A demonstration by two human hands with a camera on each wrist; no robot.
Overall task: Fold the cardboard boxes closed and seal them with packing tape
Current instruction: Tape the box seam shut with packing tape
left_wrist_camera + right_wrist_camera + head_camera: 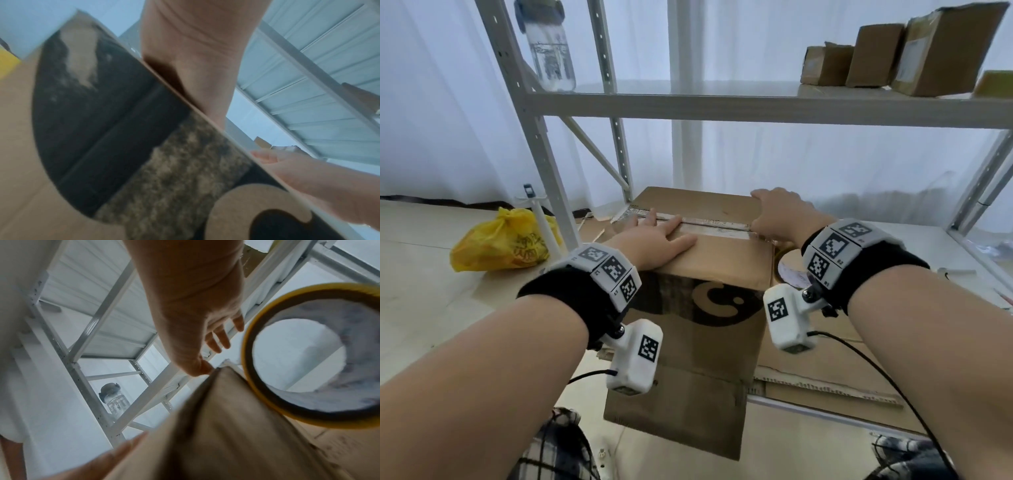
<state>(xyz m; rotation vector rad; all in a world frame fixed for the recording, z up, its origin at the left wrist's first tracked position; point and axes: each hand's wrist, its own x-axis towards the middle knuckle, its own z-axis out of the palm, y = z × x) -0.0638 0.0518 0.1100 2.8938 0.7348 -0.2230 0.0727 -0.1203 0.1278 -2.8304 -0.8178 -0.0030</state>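
Note:
A brown cardboard box point(722, 253) with a black print on its front stands upright with its top flaps folded down. A strip of clear tape point(709, 224) runs along the seam. My left hand point(654, 236) lies flat on the near flap, fingertips reaching the seam. My right hand point(780, 212) rests at the right end of the seam, with fingers point(218, 340) loosely extended and the thumb touching the edge of the box point(226, 426). A yellow-rimmed tape roll point(789, 265) lies just right of the box, partly behind my right wrist; neither hand holds it.
The box stands in front of a white metal rack point(544, 154). Its upper shelf carries a clear bottle point(549, 51) and several small cardboard boxes point(893, 54). A yellow plastic bag point(503, 243) lies on the floor at left. Flattened cardboard point(825, 370) lies right of the box.

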